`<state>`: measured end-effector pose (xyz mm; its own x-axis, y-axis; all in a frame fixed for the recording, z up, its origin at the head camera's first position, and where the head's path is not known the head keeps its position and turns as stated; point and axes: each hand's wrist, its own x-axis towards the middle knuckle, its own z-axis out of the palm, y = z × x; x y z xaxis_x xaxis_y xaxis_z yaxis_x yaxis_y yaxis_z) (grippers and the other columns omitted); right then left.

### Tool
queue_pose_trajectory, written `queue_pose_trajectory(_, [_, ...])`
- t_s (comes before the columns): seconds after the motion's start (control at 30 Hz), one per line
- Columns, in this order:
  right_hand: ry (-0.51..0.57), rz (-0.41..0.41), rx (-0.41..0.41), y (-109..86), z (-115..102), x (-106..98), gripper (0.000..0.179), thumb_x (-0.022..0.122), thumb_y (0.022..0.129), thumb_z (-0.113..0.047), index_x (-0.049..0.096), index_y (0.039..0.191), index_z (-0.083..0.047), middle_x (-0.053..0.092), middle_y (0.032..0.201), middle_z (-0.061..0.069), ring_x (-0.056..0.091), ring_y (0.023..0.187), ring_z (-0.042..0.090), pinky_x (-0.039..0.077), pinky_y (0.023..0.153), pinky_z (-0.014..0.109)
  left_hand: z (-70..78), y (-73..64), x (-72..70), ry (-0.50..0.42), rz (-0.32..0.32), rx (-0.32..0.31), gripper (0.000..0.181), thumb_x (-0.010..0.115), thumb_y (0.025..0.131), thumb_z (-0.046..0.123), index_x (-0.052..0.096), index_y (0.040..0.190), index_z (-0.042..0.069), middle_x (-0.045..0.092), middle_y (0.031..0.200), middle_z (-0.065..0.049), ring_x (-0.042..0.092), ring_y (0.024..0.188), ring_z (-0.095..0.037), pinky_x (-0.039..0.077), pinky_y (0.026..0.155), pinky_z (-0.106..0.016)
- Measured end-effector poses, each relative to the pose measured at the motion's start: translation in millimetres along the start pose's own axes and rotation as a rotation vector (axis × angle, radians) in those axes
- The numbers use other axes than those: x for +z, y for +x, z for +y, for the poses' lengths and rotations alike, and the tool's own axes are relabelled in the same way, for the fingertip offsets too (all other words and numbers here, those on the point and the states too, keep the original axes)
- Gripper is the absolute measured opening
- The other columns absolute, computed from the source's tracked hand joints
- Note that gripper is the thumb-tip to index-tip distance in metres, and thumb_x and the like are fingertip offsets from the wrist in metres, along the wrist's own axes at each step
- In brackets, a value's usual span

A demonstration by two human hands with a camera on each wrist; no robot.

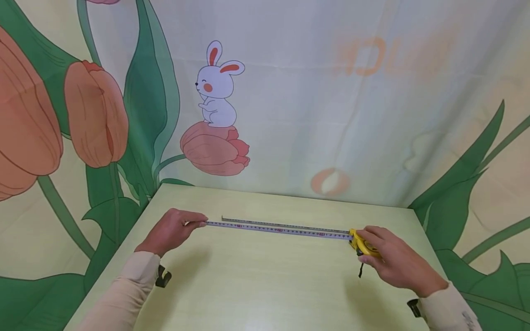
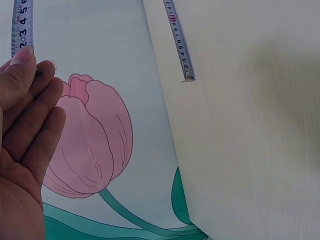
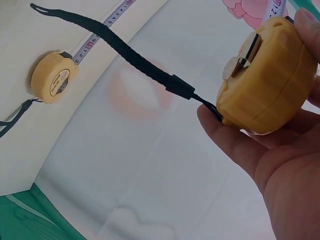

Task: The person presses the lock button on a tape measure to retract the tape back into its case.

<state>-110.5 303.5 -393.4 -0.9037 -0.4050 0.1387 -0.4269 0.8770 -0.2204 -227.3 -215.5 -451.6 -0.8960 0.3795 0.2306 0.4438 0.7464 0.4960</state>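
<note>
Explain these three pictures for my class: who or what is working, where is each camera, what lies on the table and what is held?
There is no machine: a person works bare-handed, so each grip is simply a hand. The wide picture comes from a camera on the person's head, looking forward and down; the other two come from cameras on the left and right wrists.

The right grip holds a yellow tape measure with a dark strap. The left grip pinches its drawn-out blade near the end. A second yellow tape measure lies on the pale table, its own blade pulled out too. Behind is a backdrop printed with tulips and a rabbit.
</note>
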Motion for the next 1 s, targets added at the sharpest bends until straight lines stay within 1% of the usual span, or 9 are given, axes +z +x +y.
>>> queue_pose_trajectory(0.3, [0.003,0.007,0.000,0.0,0.1,0.8,0.054,0.069,0.093,-0.027,0.053,0.139,-0.006,0.055,0.136,0.013,0.059,0.115,0.026,0.056,0.093,0.047,1.3,1.3,0.4,-0.002,-0.001,-0.003,0.025,0.073,0.088,0.017,0.076,0.112,0.018,0.077,0.105,-0.004,0.074,0.100,-0.023,0.060,0.088,-0.047])
queue_pose_trajectory(0.53, [0.003,0.014,-0.010,1.1,-0.6,2.0,0.053,0.069,0.093,-0.026,0.053,0.139,-0.006,0.055,0.135,0.013,0.059,0.115,0.027,0.055,0.094,0.047,3.5,1.1,1.0,-0.002,0.008,0.000,0.025,0.073,0.088,0.016,0.076,0.113,0.018,0.077,0.106,-0.004,0.074,0.101,-0.025,0.059,0.088,-0.048])
queue_pose_trajectory(0.8, [0.000,0.014,-0.004,1.9,-1.6,2.4,0.054,0.070,0.092,-0.027,0.053,0.139,-0.006,0.055,0.136,0.012,0.059,0.114,0.025,0.056,0.093,0.046,5.0,0.0,1.0,0.006,0.016,-0.002,0.025,0.073,0.088,0.016,0.076,0.113,0.018,0.077,0.106,-0.004,0.074,0.101,-0.024,0.059,0.089,-0.047])
queue_pose_trajectory(1.0, [0.009,0.011,-0.003,2.1,-2.8,2.1,0.054,0.070,0.092,-0.026,0.053,0.139,-0.006,0.055,0.135,0.012,0.059,0.113,0.024,0.056,0.093,0.046,6.1,0.2,0.6,0.000,0.010,-0.008,0.025,0.073,0.088,0.017,0.076,0.113,0.018,0.077,0.107,-0.004,0.074,0.102,-0.025,0.059,0.089,-0.048])
